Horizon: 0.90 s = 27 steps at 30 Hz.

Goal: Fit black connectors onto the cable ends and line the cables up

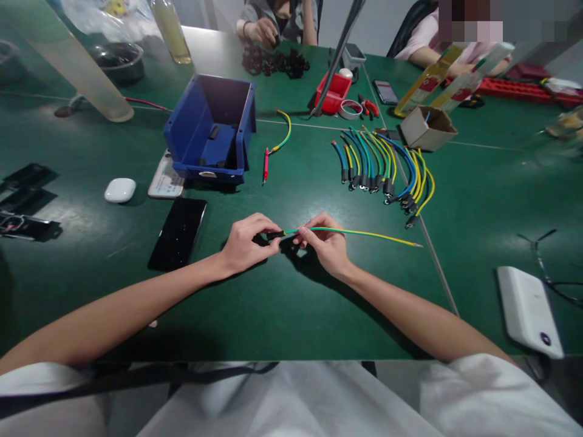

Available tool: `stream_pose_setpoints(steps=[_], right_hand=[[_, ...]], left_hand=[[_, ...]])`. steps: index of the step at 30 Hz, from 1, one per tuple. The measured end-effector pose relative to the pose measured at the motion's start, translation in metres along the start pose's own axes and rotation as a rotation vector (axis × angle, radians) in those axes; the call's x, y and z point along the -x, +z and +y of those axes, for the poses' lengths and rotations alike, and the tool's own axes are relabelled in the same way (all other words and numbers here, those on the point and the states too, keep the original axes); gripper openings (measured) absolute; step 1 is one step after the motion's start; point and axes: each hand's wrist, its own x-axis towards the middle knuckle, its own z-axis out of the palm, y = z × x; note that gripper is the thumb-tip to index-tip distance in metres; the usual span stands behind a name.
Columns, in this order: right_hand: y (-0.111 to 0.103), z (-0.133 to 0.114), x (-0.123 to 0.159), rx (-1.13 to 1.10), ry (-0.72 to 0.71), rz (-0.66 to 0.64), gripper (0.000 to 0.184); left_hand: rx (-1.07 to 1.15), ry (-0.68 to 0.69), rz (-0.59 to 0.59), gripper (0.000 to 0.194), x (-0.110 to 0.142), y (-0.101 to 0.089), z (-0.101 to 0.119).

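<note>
Left hand (246,244) pinches the black sleeve (275,235), right hand (328,246) pinches the green-yellow wire (368,233), tail towards 3 o'clock; looks like sleeve-fitting, next probably wants a steady push

Between the forearms: bare green table (291,321) back to its front edge — I could slip either hand through.
Left hand (246,244): black phone (177,235) near my forearm; beyond it the blue bin (186,135) stands as a wall, so I could pass only around or over.
Straight ahead: an open lane between the red-sleeved cable (266,162) and the cable row (388,187).
Right hand (331,249): the held cable (364,232) juts sideways — it bars my way to the row.
Far middle: slanting pole (336,60) and red box (336,91) block me.
</note>
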Motion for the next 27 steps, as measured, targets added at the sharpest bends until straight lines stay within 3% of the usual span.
stream_pose_setpoints(steps=[9, 14, 19, 27], right_hand=[[-0.0036, 0.0072, -0.0021, -0.116, 0.047, 0.017, 0.029], [-0.0041, 0.0082, -0.0021, -0.154, 0.043, 0.021, 0.028], [-0.0035, 0.0062, -0.0018, -0.153, 0.054, 0.035, 0.029], [-0.0008, 0.0030, 0.0014, -0.119, 0.047, 0.041, 0.027]], left_hand=[[0.041, 0.031, -0.001, 0.017, -0.0007, -0.0026, 0.0001], [0.018, -0.041, -0.011, 0.022, -0.0001, -0.0026, 0.0005], [0.005, -0.077, -0.013, 0.012, 0.0011, -0.0013, -0.0003], [-0.003, -0.001, 0.012, 0.011, 0.0016, -0.0010, -0.0014]])
